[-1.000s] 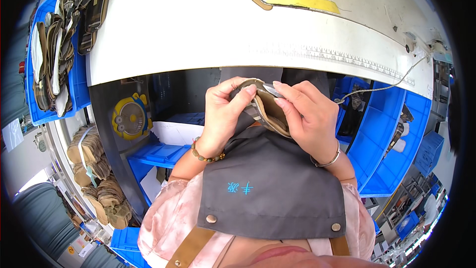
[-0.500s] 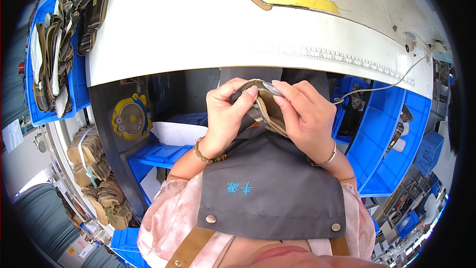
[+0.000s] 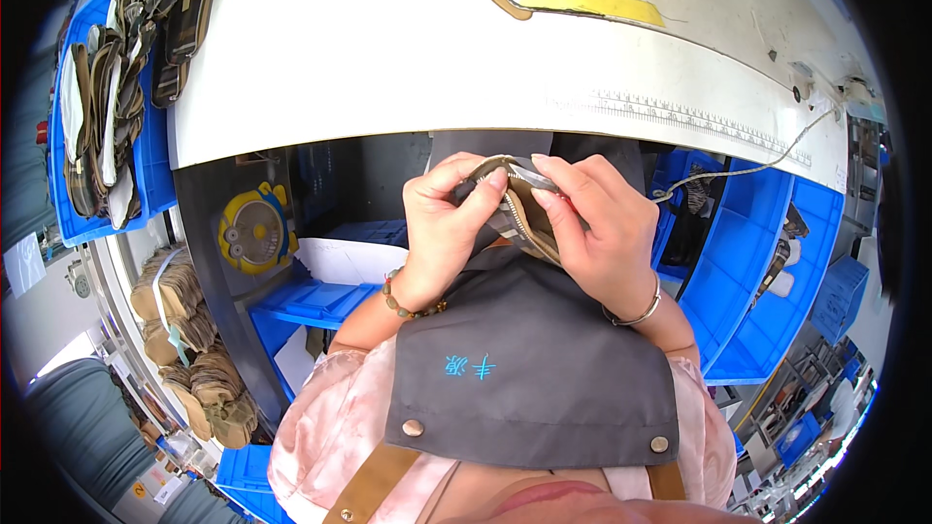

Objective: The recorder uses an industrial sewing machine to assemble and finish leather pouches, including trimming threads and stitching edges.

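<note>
I have a small olive fabric piece with a zipper (image 3: 513, 213) pinched between both hands, just below the near edge of the white surface (image 3: 388, 68) and above my lap, against my dark grey apron (image 3: 524, 349). My left hand (image 3: 449, 223) has its grip closed on the left end of the piece: the thumb lies on top near the curved zipper edge and the fingers curl underneath. My right hand (image 3: 597, 228) is closed on the right side, thumb and forefinger meeting at the metal zipper teeth, close to my left thumb, so the piece sits squarely between the two grips, with its striped lining showing in the gap. The zipper band arches up over my left fingers and runs down toward my right palm. To my far left a blue bin (image 3: 107, 107) holds a stack of similar fabric pieces, well apart from my hands. More blue crates (image 3: 767, 262) stand to my right below the surface.
</note>
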A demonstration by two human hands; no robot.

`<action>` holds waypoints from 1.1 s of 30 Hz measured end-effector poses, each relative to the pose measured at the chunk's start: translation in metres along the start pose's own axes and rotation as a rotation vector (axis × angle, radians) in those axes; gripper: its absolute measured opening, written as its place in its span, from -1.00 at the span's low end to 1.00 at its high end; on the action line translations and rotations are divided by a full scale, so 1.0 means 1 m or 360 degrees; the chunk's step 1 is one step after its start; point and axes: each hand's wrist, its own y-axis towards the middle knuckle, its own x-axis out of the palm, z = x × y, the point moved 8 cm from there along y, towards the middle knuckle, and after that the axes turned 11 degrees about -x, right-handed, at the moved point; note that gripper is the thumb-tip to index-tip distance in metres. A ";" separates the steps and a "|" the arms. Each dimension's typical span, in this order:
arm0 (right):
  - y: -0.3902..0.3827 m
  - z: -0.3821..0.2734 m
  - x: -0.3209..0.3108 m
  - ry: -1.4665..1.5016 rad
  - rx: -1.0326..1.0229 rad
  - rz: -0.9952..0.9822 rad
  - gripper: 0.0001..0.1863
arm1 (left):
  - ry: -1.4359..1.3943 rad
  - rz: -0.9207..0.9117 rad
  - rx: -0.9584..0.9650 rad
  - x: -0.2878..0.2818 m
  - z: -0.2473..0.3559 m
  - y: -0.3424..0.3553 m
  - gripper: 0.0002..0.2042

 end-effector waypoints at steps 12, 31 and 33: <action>-0.001 -0.002 0.002 -0.0056 -0.0036 -0.0019 -0.70 | 0.0006 0.0020 0.0042 -0.001 0.000 -0.002 -0.92; -0.002 -0.002 0.004 -0.0114 -0.0031 -0.0031 -0.70 | 0.0031 0.0060 0.0053 -0.001 -0.002 -0.002 -0.92; -0.001 -0.002 0.004 -0.0114 -0.0036 -0.0017 -0.70 | 0.0036 0.0072 0.0060 -0.001 -0.003 -0.002 -0.92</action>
